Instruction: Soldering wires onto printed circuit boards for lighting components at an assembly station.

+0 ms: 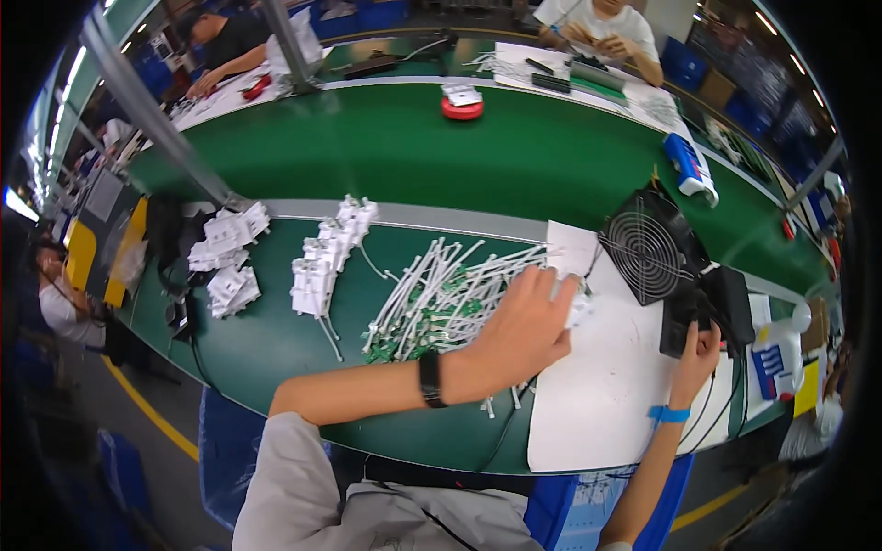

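My left hand (519,323) reaches over the right end of a pile of white cables with small green boards (432,308). Its fingers are closed on a small white plastic part (580,310), mostly hidden and slightly blurred, above a white sheet (588,404). At the right, my right hand (695,363) has its fingertips against a black box (678,329) below a black fan with a round wire guard (645,253). Those fingers are bent close together, and whatever lies between them does not show.
White plastic housings stand in a row (322,266) and in a looser stack (228,248) at the left. A white bottle (776,358) is at the far right. Beyond the metal edge runs a green belt (386,138) carrying a red round object (462,108). Other people work across it.
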The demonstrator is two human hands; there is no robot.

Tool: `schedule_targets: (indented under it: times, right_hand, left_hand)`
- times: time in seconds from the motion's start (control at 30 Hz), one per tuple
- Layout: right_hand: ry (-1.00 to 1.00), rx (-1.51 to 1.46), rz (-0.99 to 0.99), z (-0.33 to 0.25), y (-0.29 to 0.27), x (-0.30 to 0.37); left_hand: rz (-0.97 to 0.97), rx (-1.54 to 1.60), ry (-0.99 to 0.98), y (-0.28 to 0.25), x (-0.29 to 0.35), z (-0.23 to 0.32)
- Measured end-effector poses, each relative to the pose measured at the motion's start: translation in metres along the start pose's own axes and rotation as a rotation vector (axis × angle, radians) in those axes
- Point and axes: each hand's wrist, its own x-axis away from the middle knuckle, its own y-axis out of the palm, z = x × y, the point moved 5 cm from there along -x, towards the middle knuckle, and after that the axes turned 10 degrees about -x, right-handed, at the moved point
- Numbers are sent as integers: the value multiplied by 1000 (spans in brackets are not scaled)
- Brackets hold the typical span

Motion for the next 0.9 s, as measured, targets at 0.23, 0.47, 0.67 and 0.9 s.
schedule_targets:
  times: [0.23, 0.47, 0.67, 0.9]
  right_hand:
    - [150, 124, -89, -10, -5, 10]
    - [232, 73, -318, -52, 27, 42]
    - [222, -7, -518, -106, 82, 77]
    - [169, -131, -967, -184, 162, 152]
  left_hand:
    - [249, -246, -321, -130, 92, -103]
    - [363, -362, -764, -165, 223, -137]
    - [247, -346, -732, -122, 238, -162]
    - [212, -201, -767, -130, 230, -167]
